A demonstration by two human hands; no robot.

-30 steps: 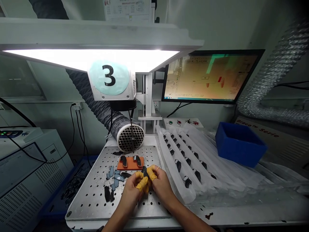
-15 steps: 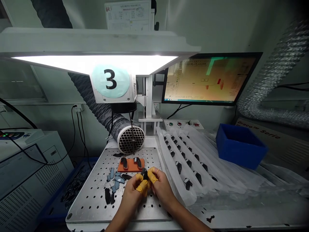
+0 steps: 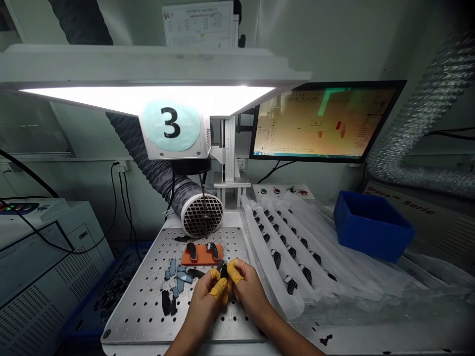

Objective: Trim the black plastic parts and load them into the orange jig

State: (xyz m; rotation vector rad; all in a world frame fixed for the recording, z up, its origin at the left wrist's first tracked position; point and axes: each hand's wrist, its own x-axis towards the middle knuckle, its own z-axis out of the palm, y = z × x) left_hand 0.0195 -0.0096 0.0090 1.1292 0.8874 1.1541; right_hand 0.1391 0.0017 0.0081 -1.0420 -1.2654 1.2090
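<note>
Between my two hands, above the perforated metal plate, is a small black part. My left hand pinches it from the left, and my right hand from the right; yellow finger cots cover fingertips on both. Just behind them lies an orange fixture block bearing two dark curved pieces. Left of my hands are several blue-grey pieces and black scraps. My fingers partly hide the held part, so its full shape does not show.
White padded strips with rows of black patterned parts lie to the right, beside a blue bin. A round grilled duct stands at the plate's back, under a head marked 3. A monitor hangs behind.
Both hands stay together on the black part, with only slight finger movement. The whole view has shifted a little.
</note>
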